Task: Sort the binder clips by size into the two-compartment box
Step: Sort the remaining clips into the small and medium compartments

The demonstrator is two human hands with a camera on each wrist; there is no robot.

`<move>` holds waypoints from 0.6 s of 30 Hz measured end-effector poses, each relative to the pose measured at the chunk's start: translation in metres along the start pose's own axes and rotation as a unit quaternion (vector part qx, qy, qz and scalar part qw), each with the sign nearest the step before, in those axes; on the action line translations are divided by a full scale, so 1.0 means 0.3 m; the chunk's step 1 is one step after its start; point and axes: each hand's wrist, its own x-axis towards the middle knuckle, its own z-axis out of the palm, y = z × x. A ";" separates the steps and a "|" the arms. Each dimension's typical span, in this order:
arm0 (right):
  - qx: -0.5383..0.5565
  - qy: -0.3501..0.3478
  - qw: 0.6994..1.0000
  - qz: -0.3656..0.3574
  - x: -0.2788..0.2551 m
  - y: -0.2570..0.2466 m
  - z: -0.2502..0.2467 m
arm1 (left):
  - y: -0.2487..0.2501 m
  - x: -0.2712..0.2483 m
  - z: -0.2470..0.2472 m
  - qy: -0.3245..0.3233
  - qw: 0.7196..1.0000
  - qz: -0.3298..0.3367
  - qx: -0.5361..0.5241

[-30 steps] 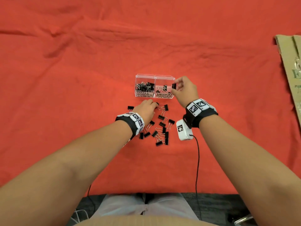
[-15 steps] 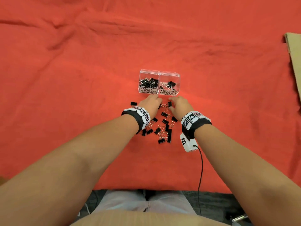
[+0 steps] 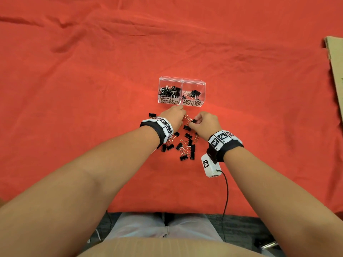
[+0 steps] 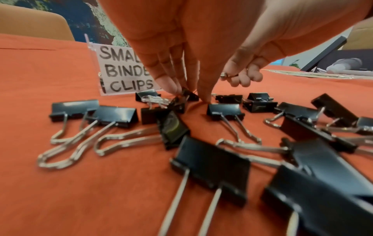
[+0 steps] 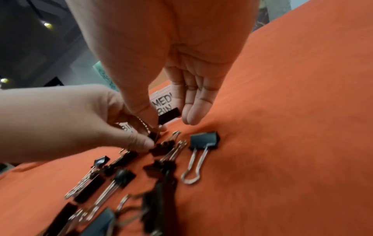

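A clear two-compartment box (image 3: 202, 84) stands on the red cloth, its left half labelled small and its right half medium, and both hold black binder clips. Just in front of it lie several loose clips (image 3: 186, 145). My left hand (image 3: 174, 117) is at the pile's far end, where its thumb and fingertips pinch a small clip (image 4: 189, 94) that still lies on the cloth. Beside it, my right hand (image 3: 201, 122) pinches a medium clip (image 5: 169, 115) by its wire handles, slightly off the cloth.
One clip (image 3: 152, 115) lies apart, left of my left wrist. A white sensor block (image 3: 210, 166) with a black cable hangs from my right wrist. Cardboard (image 3: 336, 71) lies at the far right. The cloth's front edge (image 3: 167, 213) is near my lap.
My right hand came back from the medium compartment, where it left a clip, to the pile and took hold of another clip. My left hand stayed at the pile's far end.
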 end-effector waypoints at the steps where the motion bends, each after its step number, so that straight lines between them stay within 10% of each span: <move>1: 0.001 -0.002 1.000 -0.002 -0.006 -0.002 0.011 | 0.000 0.000 -0.003 0.007 1.000 -0.007 0.000; 18: -0.132 -0.072 0.984 -0.099 -0.009 -0.030 0.065 | -0.080 -0.118 0.008 0.014 0.981 -0.114 -0.154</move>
